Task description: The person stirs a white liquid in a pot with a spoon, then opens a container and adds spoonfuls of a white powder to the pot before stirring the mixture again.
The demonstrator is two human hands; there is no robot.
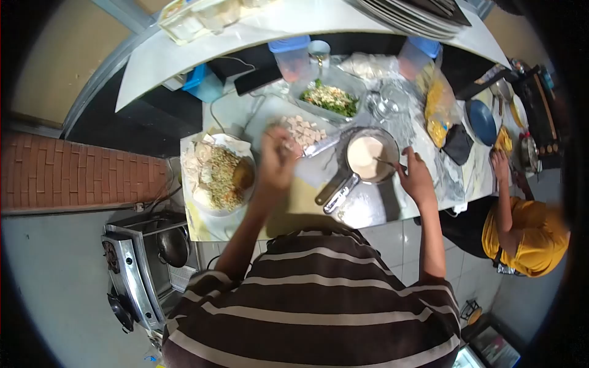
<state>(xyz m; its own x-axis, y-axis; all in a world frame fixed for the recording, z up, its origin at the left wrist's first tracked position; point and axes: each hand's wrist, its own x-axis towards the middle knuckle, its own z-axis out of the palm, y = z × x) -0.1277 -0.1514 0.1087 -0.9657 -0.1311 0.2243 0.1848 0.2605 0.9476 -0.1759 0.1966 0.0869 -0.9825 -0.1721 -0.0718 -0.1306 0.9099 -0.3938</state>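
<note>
Over the counter's middle, my left hand is raised and smeared by motion, so its fingers and anything in them cannot be made out. Just beyond it lie pale cubes on a board, beside a knife. My right hand is closed on a thin utensil, whose far end dips into pale liquid in a round pan. On the left, a large plate holds chopped vegetables and pale lumps. Behind the pan stands a clear container of chopped greens.
A co-worker in a yellow shirt stands at the right, hands near a blue pan. Yellow bags and a black cloth lie right of my pan. A raised shelf spans the back; a stove is at lower left.
</note>
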